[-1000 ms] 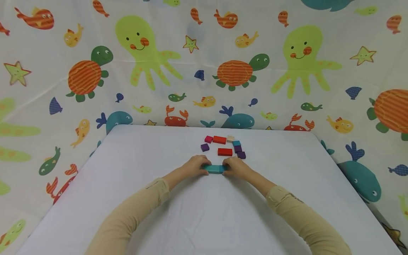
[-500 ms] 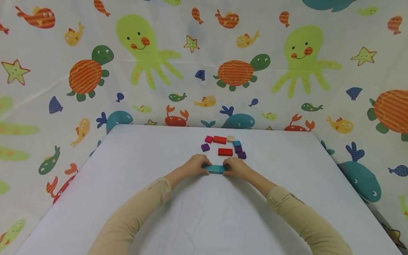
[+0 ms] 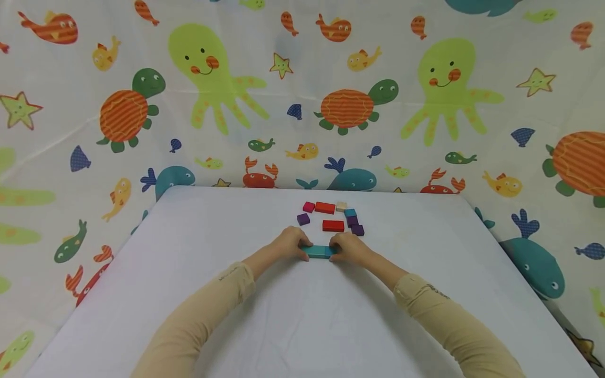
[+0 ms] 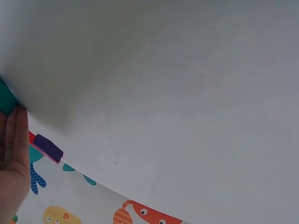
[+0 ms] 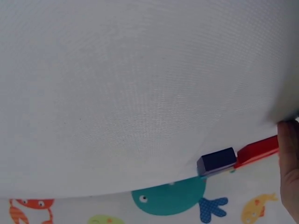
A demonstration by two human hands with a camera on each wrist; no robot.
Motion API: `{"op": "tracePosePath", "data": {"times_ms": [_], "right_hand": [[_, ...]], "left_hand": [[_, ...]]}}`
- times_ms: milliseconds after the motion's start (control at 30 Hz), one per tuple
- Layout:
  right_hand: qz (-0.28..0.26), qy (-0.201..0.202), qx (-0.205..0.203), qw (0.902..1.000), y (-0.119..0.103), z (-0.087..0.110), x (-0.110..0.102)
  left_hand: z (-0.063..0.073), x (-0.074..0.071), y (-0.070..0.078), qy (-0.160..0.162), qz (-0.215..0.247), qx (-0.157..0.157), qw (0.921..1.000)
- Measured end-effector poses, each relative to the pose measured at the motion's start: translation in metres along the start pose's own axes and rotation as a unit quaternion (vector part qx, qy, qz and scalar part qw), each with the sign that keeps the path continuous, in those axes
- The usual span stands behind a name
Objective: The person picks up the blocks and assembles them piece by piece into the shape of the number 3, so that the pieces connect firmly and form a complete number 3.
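Teal block (image 3: 319, 251) lies flat mid-tabletop, nearer the far edge, gripped at both ends: left hand (image 3: 291, 243) and right hand (image 3: 348, 247) each curl their fingers round an end. Step in hand, by my judgement: placing or squaring this piece. Next move calls for even pressure from both sides, steering clear of the red block (image 3: 333, 226) and purple blocks (image 3: 357, 230) just beyond, toward the far edge.

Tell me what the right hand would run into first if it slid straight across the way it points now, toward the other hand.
Probably the teal block: the right hand already grips its right end, with the left hand at the other end. Nothing else seems to lie in that line, though depth is hard to judge.
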State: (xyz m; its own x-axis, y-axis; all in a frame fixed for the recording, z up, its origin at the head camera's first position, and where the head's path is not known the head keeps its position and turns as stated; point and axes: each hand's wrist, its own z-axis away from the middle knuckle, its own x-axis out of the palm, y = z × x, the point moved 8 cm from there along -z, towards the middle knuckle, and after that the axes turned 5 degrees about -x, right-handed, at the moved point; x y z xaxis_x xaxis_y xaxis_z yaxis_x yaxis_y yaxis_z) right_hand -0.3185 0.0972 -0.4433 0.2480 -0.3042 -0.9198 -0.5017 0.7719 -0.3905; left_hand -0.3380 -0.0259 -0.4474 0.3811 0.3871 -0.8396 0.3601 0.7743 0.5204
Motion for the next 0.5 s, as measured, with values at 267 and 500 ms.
{"op": "tracePosePath", "data": {"times_ms": [267,500], "right_hand": [[0.018,0.003,0.001,0.9998,-0.0003,-0.0019,0.001],[0.034,0.001,0.002,0.9994,0.0,-0.0053,0.0039]], "left_hand": [[0.0006,-0.0015,-0.0021,0.001,0.017,-0.006,0.9998],[-0.0008,0.0001,-0.004,-0.006,0.027,-0.009,0.9996]]}}
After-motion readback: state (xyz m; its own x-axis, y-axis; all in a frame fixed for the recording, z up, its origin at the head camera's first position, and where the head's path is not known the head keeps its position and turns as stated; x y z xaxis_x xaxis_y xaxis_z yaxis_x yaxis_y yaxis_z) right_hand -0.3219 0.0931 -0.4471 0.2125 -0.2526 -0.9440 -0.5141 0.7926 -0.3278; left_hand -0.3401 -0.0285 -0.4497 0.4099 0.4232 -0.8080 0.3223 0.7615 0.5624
